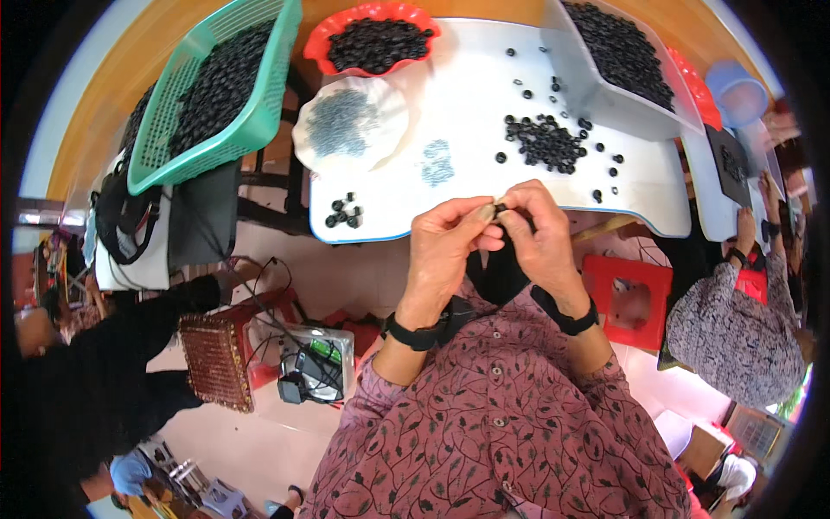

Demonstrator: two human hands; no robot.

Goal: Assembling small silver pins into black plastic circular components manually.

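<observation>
My left hand [451, 235] and my right hand [538, 232] meet just off the near edge of the white table [380, 203]. The fingers of both are closed in a pinch around a small black round part [501, 208], mostly hidden by the fingertips. Beyond them lies a loose pile of black ring-like parts [546, 144], with several stray ones around it. A smaller group of the same parts [344, 213] sits at the table's left corner. Between the two, a patch of tiny greyish pieces [437, 163] is spread on the tabletop.
A white scalloped dish [393, 112] holds more tiny grey pieces. Black parts fill a red bowl [318, 43], a green basket [258, 130] and a clear bin [622, 121]. A red stool [595, 290] stands at right. Other people sit left and right.
</observation>
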